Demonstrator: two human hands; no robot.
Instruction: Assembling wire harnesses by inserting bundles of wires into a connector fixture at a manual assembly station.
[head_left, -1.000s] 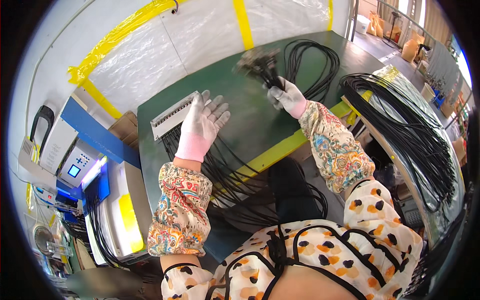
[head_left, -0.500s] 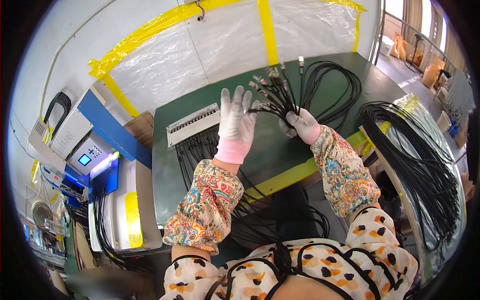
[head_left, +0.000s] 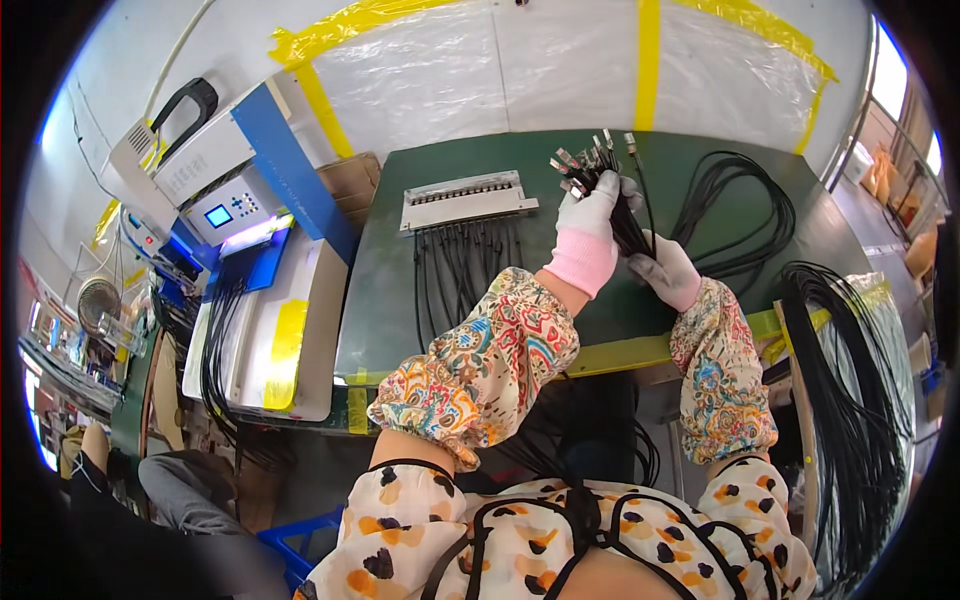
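A bunch of black cables (head_left: 627, 232) with metal connector ends stands up over the green table, held by both hands. My left hand (head_left: 590, 215), in a white glove with a pink cuff, is closed round the bunch just below the connectors. Lower down, my right hand (head_left: 668, 272), gloved alike, grips the same cables. One cable (head_left: 645, 185) sticks up apart from the others on the right. Left of my hands lies a white slotted fixture (head_left: 468, 208), with a row of black cables running from it toward the table's near edge.
Looped black cable (head_left: 775, 210) rests on the green table (head_left: 560, 330) to the right. Beyond it, many cables hang over a foil-covered rack (head_left: 880, 300). A blue-and-white machine (head_left: 240, 190) with a lit screen stands left. Another person's leg (head_left: 190, 490) and a blue crate (head_left: 300, 545) show lower left.
My left hand, open with fingers spread beside the bunch before, has moved right and closed round the cables. The connectors are gathered closer together. The whole view has turned somewhat left.
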